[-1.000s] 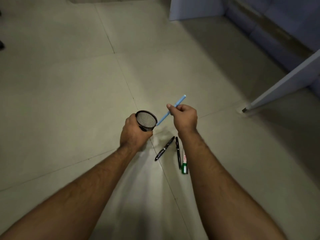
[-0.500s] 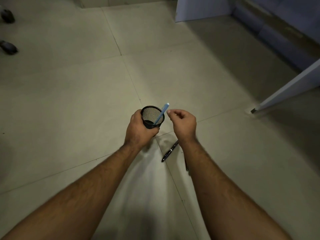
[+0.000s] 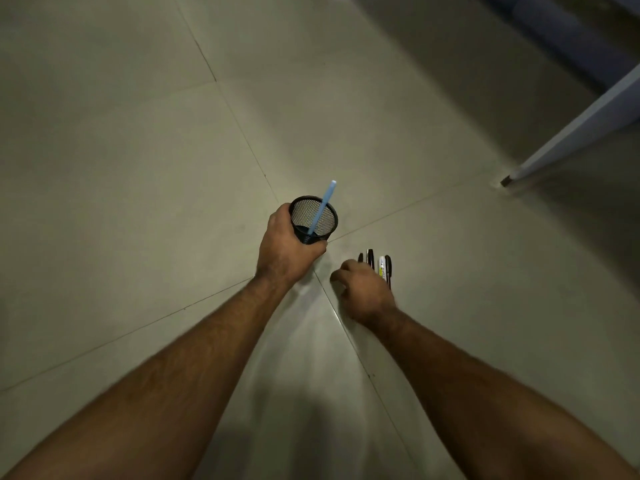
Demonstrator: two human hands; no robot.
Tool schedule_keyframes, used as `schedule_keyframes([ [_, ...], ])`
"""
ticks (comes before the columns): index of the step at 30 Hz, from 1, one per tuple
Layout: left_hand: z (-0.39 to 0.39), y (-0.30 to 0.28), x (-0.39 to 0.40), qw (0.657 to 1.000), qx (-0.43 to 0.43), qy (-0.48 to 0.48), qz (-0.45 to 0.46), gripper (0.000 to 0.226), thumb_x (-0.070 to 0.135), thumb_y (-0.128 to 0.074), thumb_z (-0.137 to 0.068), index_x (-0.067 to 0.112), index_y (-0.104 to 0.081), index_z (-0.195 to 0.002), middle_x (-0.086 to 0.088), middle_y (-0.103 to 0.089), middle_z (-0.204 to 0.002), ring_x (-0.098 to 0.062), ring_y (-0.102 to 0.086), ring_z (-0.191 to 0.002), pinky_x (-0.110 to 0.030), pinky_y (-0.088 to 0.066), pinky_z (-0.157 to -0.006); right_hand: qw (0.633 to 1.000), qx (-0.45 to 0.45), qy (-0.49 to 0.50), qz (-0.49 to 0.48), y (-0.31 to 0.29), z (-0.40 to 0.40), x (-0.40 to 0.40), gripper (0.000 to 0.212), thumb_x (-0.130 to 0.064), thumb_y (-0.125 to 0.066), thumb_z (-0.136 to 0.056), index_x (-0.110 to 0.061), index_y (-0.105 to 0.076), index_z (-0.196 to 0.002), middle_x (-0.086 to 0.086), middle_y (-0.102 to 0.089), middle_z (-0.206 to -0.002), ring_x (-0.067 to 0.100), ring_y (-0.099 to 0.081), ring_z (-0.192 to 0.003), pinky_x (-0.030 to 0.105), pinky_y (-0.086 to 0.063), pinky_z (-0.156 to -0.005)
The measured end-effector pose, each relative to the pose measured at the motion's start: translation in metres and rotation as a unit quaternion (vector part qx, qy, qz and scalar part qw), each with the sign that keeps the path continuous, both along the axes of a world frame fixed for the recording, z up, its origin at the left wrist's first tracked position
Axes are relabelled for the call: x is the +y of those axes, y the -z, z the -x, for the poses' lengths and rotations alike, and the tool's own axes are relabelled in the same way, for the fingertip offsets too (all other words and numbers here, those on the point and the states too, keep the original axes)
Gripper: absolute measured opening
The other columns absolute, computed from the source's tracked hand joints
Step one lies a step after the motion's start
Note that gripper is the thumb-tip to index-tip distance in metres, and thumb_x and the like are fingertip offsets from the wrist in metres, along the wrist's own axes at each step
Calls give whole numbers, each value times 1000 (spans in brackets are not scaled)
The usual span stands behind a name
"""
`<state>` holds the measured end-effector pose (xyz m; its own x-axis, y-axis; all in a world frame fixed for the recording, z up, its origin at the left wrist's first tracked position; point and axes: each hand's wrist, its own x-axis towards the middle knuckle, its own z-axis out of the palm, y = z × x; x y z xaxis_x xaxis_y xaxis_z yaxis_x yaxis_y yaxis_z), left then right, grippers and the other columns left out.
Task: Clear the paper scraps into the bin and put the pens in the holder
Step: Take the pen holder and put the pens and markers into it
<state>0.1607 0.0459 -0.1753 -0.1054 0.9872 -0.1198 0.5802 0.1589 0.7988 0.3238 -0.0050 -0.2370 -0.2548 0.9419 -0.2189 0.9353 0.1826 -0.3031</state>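
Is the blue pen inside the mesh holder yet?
Yes, the blue pen stands inside the holder, its top leaning past the rim.

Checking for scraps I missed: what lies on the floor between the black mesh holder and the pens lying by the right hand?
Nothing: in the head view only bare tile floor separates the black mesh pen holder from the floor pens.

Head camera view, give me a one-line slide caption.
Left hand holds mesh pen holder containing a blue pen; right hand reaches for pens on floor.
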Motion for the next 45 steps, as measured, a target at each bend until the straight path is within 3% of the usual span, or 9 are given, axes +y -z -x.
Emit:
schedule_keyframes([
  [12, 0, 2, -7, 999, -23, -25, -9, 74, 31, -85, -64, 17, -50, -128, 2, -54, -123, -11, -52, -104, -16, -42, -76, 997, 76, -13, -26, 9, 6, 2, 33, -6, -54, -83, -15, -70, -110, 6, -66, -107, 24, -59, -103, 37, -50, -91],
  [15, 0, 6, -13, 998, -39, -51, -6, 73, 29, -86, -66, 15, -51, -129, 2, -54, -124, -9, -52, -102, -5, -38, -70, 999, 20, -20, -41, 6, 9, 11, 29, -9, -53, -87, -15, -68, -112, 7, -67, -105, 27, -58, -103, 40, -49, -89],
  [22, 14, 11, -13, 996, -33, -84, -13, 72, 26, -86, -66, 16, -51, -128, 0, -55, -125, -6, -48, -101, -13, -39, -77, 991, 35, 52, -122, -1, 23, 26, 19, -16, -59, -85, -18, -69, -101, 7, -68, -96, 30, -59, -88, 37, -44, -76],
  [27, 29, 2, -4, 989, -21, -147, -19, 73, 29, -84, -67, 15, -49, -129, 0, -54, -125, -5, -44, -99, -18, -38, -79, 927, 267, 211, -160, -37, 38, 54, 27, -15, -68, -83, -18, -68, -110, 1, -69, -103, 18, -66, -90, 34, -55, -79],
  [31, 36, 2, 1, 988, -25, -151, -18, 79, 31, -85, -64, 16, -48, -132, 0, -55, -126, -7, -50, -98, -22, -47, -80, 808, 477, 309, -155, -83, 63, 77, 26, -13, -74, -83, -12, -67, -109, -3, -71, -94, 9, -68, -80, 26, -59, -75],
  [34, 34, 8, -1, 990, -32, -138, -13, 81, 33, -86, -61, 18, -48, -131, 1, -55, -125, -11, -56, -101, -32, -56, -86, 756, 560, 309, -138, -103, 77, 86, 25, -10, -75, -83, -17, -65, -105, -2, -71, -90, 15, -72, -82, 31, -61, -74],
  [36, 33, 8, -3, 992, -34, -123, -18, 75, 35, -84, -60, 22, -50, -126, 3, -57, -120, -10, -59, -98, -35, -57, -84, 762, 565, 295, -116, -101, 86, 87, 25, -9, -76, -81, -19, -65, -102, -3, -71, -88, 15, -72, -80, 36, -62, -75],
  [40, 30, 4, -7, 994, -54, -95, -20, 71, 37, -84, -60, 27, -52, -123, 6, -58, -118, -8, -60, -97, -27, -54, -78, 842, 456, 279, -76, -75, 89, 77, 27, -19, -78, -77, -22, -67, -101, -12, -70, -84, 5, -68, -79, 30, -60, -74],
  [45, 29, 3, -8, 996, -32, -81, -25, 73, 35, -84, -64, 21, -50, -127, 2, -56, -122, -13, -58, -101, -22, -45, -76, 893, 348, 269, -93, -62, 80, 75, 37, -32, -78, -75, -27, -68, -111, -11, -60, -104, 14, -60, -95, 31, -54, -76],
])
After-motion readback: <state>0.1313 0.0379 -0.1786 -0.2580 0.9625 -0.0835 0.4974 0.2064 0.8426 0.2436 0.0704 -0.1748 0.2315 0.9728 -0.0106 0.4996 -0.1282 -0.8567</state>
